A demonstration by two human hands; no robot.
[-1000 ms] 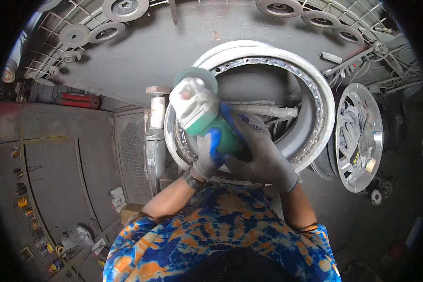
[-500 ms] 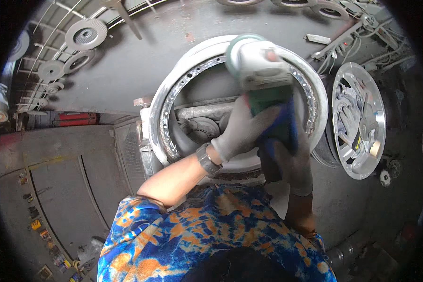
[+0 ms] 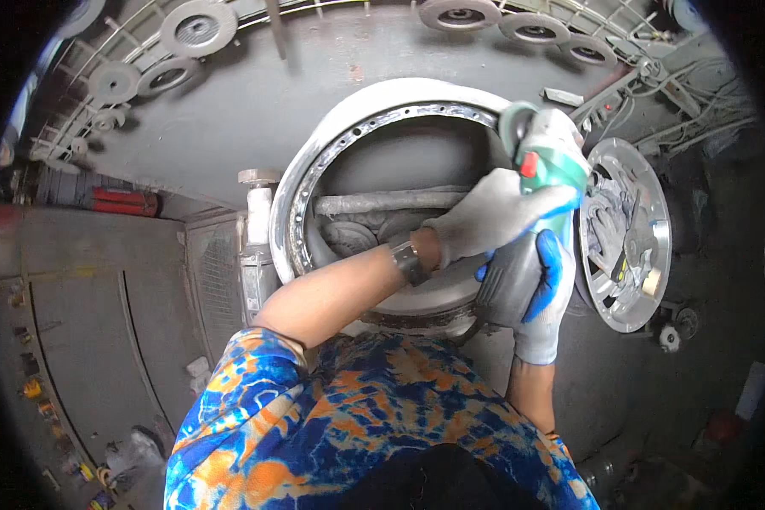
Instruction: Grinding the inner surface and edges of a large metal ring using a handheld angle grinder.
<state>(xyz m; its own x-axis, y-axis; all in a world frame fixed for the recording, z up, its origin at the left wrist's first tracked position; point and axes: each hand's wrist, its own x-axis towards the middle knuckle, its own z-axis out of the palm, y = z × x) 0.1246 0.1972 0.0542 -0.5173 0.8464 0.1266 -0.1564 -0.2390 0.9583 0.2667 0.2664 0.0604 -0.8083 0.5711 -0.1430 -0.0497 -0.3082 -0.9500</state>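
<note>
A large metal wheel rim (image 3: 302,183) stands before me, its ring pierced by a row of holes. At its upper right is a green angle grinder (image 3: 563,161) with a red button and a dusty grey head. Its round disc (image 3: 518,127) lies against or just over the rim; I cannot tell which. My left hand (image 3: 493,212), in a grey-white glove with blue on the fingers, is closed round the grinder's front body. My right hand (image 3: 551,293), gloved in white and blue, grips its dark rear end.
Right of the rim, a round silver wheel cover (image 3: 659,289) holds gloves and small tools. Abrasive discs (image 3: 198,28) hang on a wire rack along the back. Cables (image 3: 693,85) run at the upper right. A red object (image 3: 126,201) lies at the left.
The grinder and both hands have swung right and slightly down along the rim, from its top to its upper right side. The view has shifted a little too.
</note>
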